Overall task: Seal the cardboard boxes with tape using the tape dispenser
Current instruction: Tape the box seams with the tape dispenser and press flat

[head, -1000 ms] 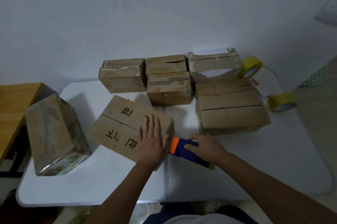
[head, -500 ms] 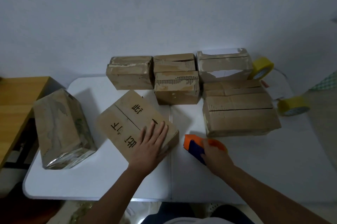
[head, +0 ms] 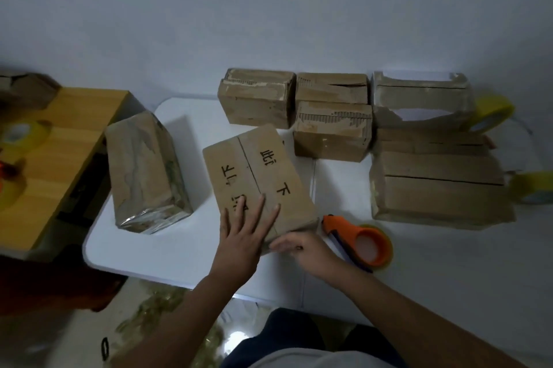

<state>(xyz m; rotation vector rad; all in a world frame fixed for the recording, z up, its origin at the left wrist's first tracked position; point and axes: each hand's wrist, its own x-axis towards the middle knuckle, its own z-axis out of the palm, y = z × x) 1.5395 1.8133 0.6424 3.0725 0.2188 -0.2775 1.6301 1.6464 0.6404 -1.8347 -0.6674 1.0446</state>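
Observation:
A cardboard box with black characters point(head: 257, 176) lies on the white table point(head: 434, 263) in front of me, its top flaps meeting along a centre seam. My left hand point(head: 244, 233) rests flat on its near end, fingers spread. My right hand point(head: 302, 251) touches the box's near right corner with loose fingers and holds nothing. The orange tape dispenser point(head: 359, 240) lies on the table just right of that hand, apart from it. A tape-wrapped box point(head: 143, 170) lies to the left.
Several more cardboard boxes point(head: 329, 125) stand in a cluster along the back and right point(head: 437, 188). Yellow tape rolls point(head: 490, 113) sit at the far right point(head: 535, 191). A wooden table point(head: 59, 152) at the left carries another tape roll point(head: 21, 134).
My right hand has let go of the dispenser, which now lies on the table, and moved left to the box's corner. The box has turned so its seam runs away from me.

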